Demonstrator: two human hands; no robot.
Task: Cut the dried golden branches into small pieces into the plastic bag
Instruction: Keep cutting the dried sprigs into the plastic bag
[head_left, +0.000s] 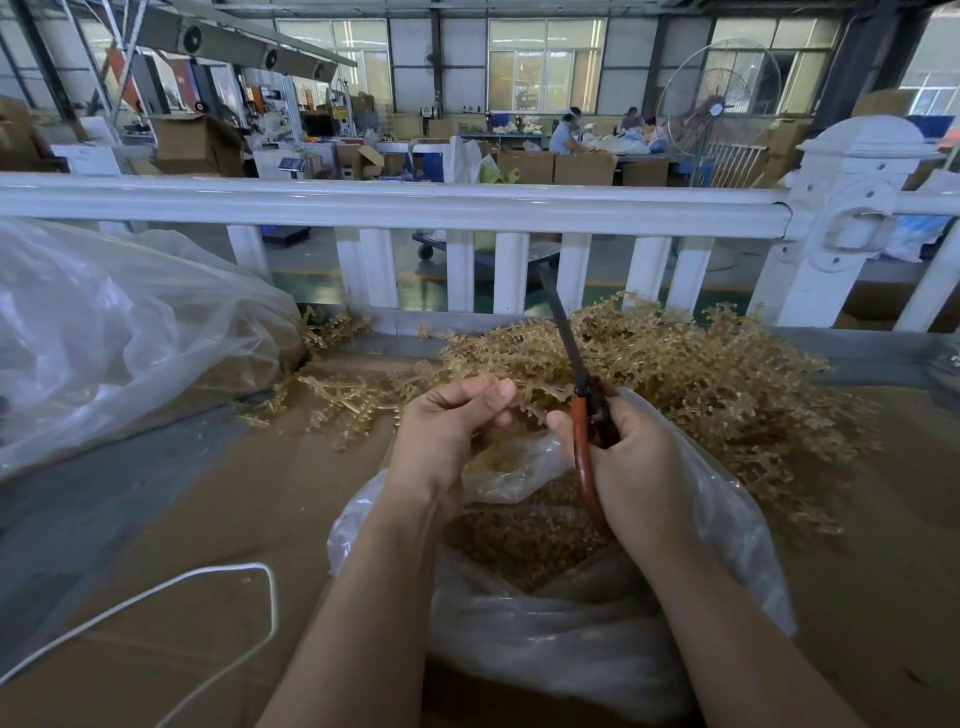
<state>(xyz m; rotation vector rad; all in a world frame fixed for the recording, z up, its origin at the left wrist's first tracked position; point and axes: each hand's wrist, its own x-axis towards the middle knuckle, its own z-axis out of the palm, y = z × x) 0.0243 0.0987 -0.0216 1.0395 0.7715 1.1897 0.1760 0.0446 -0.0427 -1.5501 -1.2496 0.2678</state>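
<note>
Branch: we pinch one golden branch (524, 397) in our left hand (447, 431), directly over the plastic bag (597, 613), so cuttings fall inside.
Scissors (582, 395): gripped in our right hand (628, 457), blades closed, pointing away.
Supply: branch pile (701, 374) lies just behind the bag.
Writing: none legible.

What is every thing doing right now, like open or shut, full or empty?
Left hand: fingers pinch a golden sprig.
Right hand: grips the scissors.
Scissors: blades shut, pointing up.
Plastic bag: mouth open, partly filled with cut pieces.
Branch pile: uncut, heaped on the table.
</note>
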